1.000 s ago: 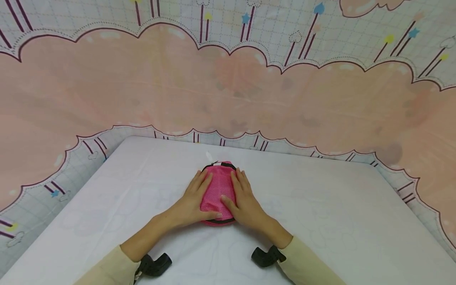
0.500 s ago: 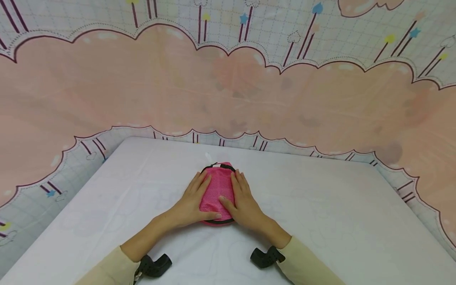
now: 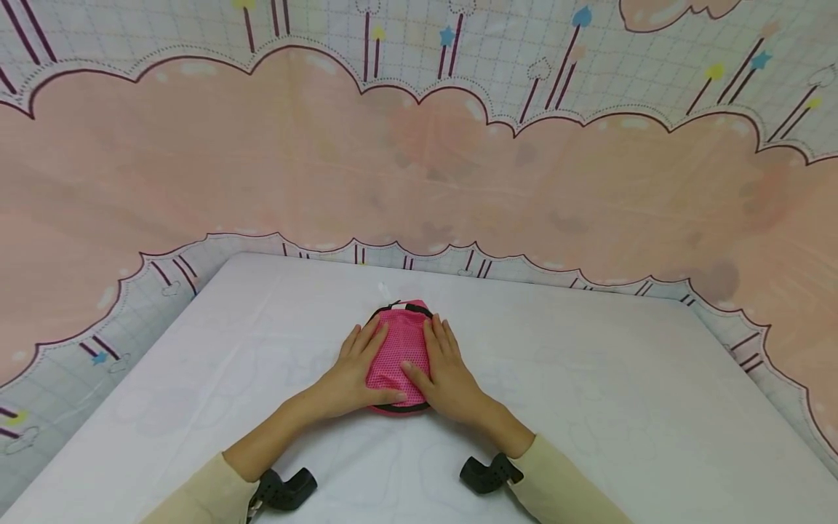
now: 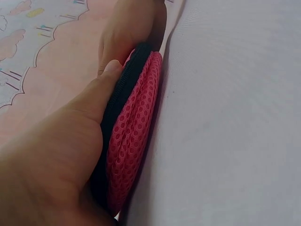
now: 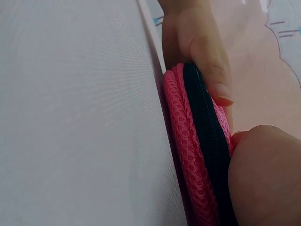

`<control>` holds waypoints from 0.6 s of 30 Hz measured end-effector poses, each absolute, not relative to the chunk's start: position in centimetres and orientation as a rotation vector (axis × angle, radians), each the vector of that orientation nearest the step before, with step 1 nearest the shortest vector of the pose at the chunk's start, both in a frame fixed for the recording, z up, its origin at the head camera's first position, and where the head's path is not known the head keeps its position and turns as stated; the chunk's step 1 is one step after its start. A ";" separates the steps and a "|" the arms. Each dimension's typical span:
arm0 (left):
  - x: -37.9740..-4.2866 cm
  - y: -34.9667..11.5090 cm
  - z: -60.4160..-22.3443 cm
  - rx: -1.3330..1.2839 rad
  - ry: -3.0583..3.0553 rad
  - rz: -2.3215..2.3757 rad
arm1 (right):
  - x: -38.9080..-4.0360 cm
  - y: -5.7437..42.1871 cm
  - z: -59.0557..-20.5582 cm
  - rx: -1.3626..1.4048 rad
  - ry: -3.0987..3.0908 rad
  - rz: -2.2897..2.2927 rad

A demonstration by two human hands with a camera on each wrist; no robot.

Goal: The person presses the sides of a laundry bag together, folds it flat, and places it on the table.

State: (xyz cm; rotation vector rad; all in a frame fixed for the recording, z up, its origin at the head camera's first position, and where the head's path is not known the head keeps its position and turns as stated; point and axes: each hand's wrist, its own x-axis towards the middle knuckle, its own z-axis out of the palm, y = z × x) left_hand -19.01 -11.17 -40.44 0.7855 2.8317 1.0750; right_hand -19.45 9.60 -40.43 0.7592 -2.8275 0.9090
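A rounded pink mesh pouch (image 3: 399, 349) with a black zip lies flat on the white table, in the middle of the head view. My left hand (image 3: 353, 371) rests along its left side, fingers straight and thumb across the near end of the mesh. From the other side my right hand (image 3: 452, 375) lies against the pouch, thumb on top and fingers stretched forward. Both wrist views show the black zip band (image 4: 123, 89) running round the edge between puckered pink mesh walls. The pouch's underside is hidden against the table.
The white-covered table (image 3: 589, 378) spreads around the pouch. Behind it hangs a peach and white patterned cloth (image 3: 419, 167). Black wrist mounts (image 3: 286, 487) stick out below both forearms. A small pale tag (image 3: 382, 290) shows just beyond the pouch.
Both hands stay in place on the pouch, with only a slight shift. The head view has tilted very slightly.
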 end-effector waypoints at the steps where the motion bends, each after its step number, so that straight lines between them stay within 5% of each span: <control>1: -19.0 -11.2 -40.5 0.784 2.829 1.074 | -19.4 9.6 -40.4 0.758 -2.831 0.910; 18: -19.0 -11.1 -40.6 0.835 2.850 0.981 | -19.5 9.5 -40.6 0.789 -2.870 0.845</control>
